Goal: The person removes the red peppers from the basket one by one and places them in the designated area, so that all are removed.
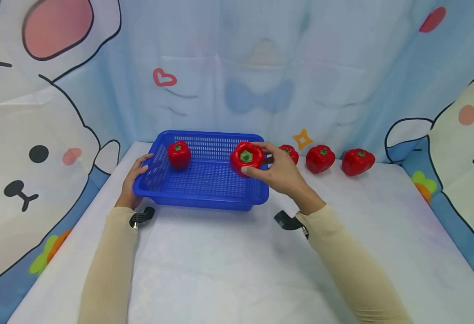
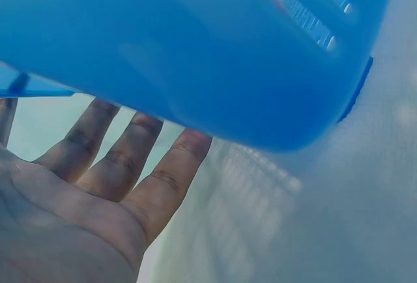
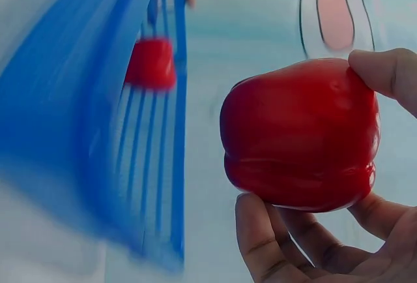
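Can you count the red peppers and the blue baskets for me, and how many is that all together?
Red peppers: 5 (1 in the basket, 1 in the right hand, 3 on the table)
Blue baskets: 1
Total: 6

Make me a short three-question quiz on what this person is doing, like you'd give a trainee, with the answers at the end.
1. Multiple choice: how many peppers lie directly on the table? A) two B) three C) four
2. True or false: both hands hold a pepper.
3. Fill the gap: the pepper in the basket lies near the ____ end of the basket, as the person sees it.

Key:
1. B, one of them partly hidden by the right hand.
2. False: the right hand holds one, while the left hand touches the basket.
3. left
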### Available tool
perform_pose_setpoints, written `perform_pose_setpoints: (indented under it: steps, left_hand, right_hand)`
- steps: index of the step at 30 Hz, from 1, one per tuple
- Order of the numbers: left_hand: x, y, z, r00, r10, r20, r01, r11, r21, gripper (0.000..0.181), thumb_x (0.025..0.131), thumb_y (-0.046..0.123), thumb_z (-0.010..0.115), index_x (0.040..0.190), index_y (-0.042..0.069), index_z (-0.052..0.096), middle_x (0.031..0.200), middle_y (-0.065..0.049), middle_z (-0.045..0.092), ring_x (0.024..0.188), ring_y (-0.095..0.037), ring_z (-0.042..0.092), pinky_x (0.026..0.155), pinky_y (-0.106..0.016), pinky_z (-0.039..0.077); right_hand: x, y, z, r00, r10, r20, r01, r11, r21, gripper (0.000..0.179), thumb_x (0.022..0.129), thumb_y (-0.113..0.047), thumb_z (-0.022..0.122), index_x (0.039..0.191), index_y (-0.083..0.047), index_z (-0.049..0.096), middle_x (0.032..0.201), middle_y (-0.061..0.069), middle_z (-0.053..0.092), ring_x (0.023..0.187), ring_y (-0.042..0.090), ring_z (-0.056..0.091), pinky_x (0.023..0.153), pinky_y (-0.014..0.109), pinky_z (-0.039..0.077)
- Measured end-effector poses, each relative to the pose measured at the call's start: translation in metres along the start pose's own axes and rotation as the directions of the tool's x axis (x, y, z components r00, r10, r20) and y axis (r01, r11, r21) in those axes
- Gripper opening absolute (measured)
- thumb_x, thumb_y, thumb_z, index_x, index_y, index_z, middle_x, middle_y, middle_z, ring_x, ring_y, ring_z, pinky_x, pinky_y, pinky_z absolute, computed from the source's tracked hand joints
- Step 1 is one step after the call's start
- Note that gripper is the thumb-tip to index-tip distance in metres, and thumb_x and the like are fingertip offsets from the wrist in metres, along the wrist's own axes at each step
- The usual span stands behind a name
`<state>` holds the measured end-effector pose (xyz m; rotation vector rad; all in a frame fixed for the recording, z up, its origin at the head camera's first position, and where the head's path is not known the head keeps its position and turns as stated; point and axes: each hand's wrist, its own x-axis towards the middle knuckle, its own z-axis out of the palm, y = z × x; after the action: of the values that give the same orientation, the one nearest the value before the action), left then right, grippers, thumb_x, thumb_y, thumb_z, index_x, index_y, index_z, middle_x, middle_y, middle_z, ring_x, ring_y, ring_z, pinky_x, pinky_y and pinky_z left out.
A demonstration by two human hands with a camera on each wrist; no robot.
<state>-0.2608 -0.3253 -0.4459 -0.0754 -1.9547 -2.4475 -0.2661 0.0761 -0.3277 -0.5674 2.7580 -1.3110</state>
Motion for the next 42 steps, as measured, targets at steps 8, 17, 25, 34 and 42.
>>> perform_pose_setpoints:
  steps: [8, 17, 25, 34, 42]
  left_hand:
    - [-0.001, -0.003, -0.002, 1.0, 0.001, 0.008, -0.001, 1.0, 0.024, 0.04, 0.103, 0.033, 0.038, 0.143, 0.034, 0.038, 0.161, -0.004, 0.019, 0.139, -0.025, 0.033, 0.095, -0.021, 0.05]
    - [0.004, -0.002, 0.0, 1.0, 0.012, 0.008, -0.013, 0.999, 0.043, 0.041, 0.104, 0.033, 0.036, 0.145, 0.034, 0.036, 0.164, -0.004, 0.016, 0.144, -0.028, 0.027, 0.096, -0.021, 0.05]
    - [0.004, -0.003, -0.001, 1.0, 0.007, -0.002, -0.007, 0.999, 0.052, 0.042, 0.104, 0.032, 0.035, 0.145, 0.035, 0.036, 0.164, -0.003, 0.017, 0.145, -0.03, 0.028, 0.097, -0.023, 0.05]
    - [0.002, -0.002, -0.003, 1.0, -0.008, -0.014, 0.009, 0.997, 0.079, 0.044, 0.103, 0.036, 0.036, 0.146, 0.037, 0.034, 0.164, -0.002, 0.016, 0.147, -0.031, 0.026, 0.11, -0.036, 0.042]
    - [0.003, -0.002, -0.001, 1.0, 0.002, -0.015, -0.001, 0.998, 0.055, 0.041, 0.103, 0.033, 0.035, 0.145, 0.035, 0.037, 0.164, -0.003, 0.018, 0.144, -0.029, 0.029, 0.097, -0.024, 0.05]
  right_hand:
    - [-0.013, 0.067, -0.041, 0.974, 0.188, -0.127, -0.194, 0.98, -0.037, 0.087, 0.083, -0.046, 0.075, 0.152, -0.014, 0.034, 0.141, 0.02, 0.049, 0.125, 0.038, 0.049, 0.089, 0.051, 0.055]
    - [-0.01, 0.138, -0.036, 0.937, 0.339, -0.089, -0.345, 0.936, -0.069, 0.094, 0.084, -0.047, 0.074, 0.154, -0.006, 0.027, 0.144, 0.025, 0.043, 0.131, 0.042, 0.042, 0.093, 0.052, 0.054]
    - [-0.009, 0.152, -0.028, 0.92, 0.391, -0.009, -0.39, 0.916, -0.091, 0.097, 0.084, -0.048, 0.074, 0.155, -0.006, 0.023, 0.143, 0.026, 0.041, 0.127, 0.041, 0.046, 0.089, 0.047, 0.056]
    - [-0.008, 0.132, -0.028, 0.945, 0.328, -0.013, -0.323, 0.923, -0.208, 0.099, 0.086, -0.05, 0.069, 0.155, -0.001, 0.018, 0.152, 0.03, 0.031, 0.138, 0.049, 0.032, 0.1, 0.062, 0.045]
    - [-0.001, 0.055, -0.023, 0.992, 0.128, -0.011, -0.127, 0.964, -0.235, 0.092, 0.087, -0.05, 0.067, 0.156, -0.008, 0.023, 0.157, 0.023, 0.03, 0.143, 0.045, 0.03, 0.102, 0.065, 0.041]
